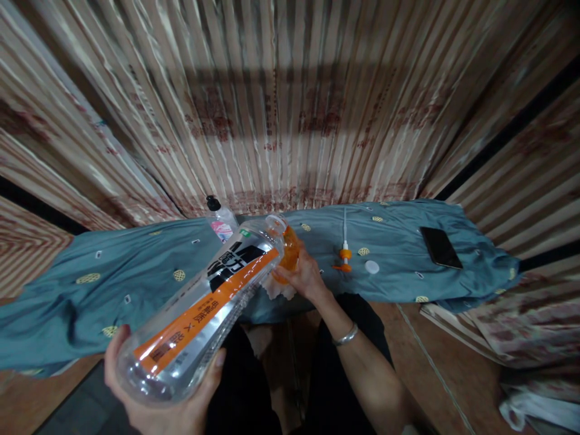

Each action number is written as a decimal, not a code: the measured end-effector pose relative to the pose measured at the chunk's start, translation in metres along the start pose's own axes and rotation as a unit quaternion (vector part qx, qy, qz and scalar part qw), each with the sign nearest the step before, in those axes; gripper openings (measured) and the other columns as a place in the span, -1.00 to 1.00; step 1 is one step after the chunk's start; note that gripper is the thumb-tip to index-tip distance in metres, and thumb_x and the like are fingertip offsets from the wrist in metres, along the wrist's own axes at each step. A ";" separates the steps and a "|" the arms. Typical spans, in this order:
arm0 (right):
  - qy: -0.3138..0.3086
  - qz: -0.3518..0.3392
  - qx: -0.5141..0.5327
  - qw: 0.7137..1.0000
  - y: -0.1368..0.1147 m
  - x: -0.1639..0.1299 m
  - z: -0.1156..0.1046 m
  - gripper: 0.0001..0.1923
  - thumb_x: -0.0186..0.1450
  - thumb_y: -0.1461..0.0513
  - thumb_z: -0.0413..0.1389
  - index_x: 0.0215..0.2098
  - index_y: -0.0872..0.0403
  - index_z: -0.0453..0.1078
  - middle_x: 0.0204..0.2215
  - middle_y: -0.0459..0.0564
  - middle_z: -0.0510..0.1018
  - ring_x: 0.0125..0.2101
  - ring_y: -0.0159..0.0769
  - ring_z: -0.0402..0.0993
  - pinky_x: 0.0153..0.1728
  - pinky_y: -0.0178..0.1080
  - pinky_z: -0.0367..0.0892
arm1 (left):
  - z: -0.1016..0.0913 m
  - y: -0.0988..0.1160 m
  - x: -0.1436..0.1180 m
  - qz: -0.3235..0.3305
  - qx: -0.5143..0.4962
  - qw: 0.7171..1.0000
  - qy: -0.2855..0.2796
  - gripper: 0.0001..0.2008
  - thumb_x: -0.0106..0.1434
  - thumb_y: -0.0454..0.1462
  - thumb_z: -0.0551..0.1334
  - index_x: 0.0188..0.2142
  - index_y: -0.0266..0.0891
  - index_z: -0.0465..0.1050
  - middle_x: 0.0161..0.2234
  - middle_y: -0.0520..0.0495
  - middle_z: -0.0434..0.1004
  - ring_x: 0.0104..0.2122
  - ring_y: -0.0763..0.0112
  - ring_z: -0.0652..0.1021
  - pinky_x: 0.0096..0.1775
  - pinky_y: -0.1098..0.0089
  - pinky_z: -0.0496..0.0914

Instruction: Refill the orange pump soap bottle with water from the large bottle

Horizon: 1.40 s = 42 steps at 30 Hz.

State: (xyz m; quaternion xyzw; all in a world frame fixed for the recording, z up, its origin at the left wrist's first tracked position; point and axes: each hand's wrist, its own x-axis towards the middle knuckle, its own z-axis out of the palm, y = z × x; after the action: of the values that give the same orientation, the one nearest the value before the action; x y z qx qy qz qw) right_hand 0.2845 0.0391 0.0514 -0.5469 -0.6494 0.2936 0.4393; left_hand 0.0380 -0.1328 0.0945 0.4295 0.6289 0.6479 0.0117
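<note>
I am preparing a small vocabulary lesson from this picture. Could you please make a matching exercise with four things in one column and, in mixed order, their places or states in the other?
Things:
1. phone
2. pump
3. large bottle
4. bracelet

Places or states:
A. around the right wrist
B. tilted, with the left hand at its base
C. black, lying near the right end of the cloth
D. orange and white, lying beside a white disc

Right pairs: 1-C, 2-D, 3-B, 4-A
</note>
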 end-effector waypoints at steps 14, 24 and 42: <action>0.010 0.008 -0.003 1.000 0.002 0.000 0.005 -0.05 0.33 0.06 0.61 0.59 -0.06 0.41 0.25 0.16 0.87 0.22 0.23 0.88 0.28 0.19 0.78 | 0.005 -0.004 0.006 -0.049 -0.027 0.998 0.007 0.23 -0.15 0.07 0.80 0.52 0.04 0.53 0.47 -0.19 0.53 0.62 -0.45 0.44 0.73 -0.37 0.15; -0.006 0.004 -0.009 1.000 0.002 -0.001 0.002 -0.10 0.38 0.02 0.58 0.58 -0.04 0.43 0.29 0.21 0.85 0.25 0.25 0.87 0.32 0.22 0.76 | 0.005 -0.005 0.005 -0.060 -0.054 0.997 0.009 0.22 -0.17 0.03 0.82 0.49 -0.01 0.54 0.45 -0.21 0.53 0.63 -0.43 0.42 0.74 -0.37 0.10; 0.012 -0.001 0.001 1.000 0.009 -0.001 0.007 -0.15 0.33 0.03 0.60 0.50 -0.06 0.49 0.28 0.16 0.87 0.26 0.24 0.87 0.32 0.24 0.77 | -0.002 -0.008 0.008 -0.038 -0.020 0.999 0.031 0.50 -0.29 0.09 0.85 0.65 -0.16 0.47 0.59 -0.42 0.49 0.65 -0.67 0.40 0.70 -0.58 0.13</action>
State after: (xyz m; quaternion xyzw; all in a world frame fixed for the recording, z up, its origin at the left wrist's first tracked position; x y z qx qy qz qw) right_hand 0.2822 0.0410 0.0408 -0.5492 -0.6441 0.2875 0.4482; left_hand 0.0280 -0.1282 0.0920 0.3849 0.6314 0.6727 0.0252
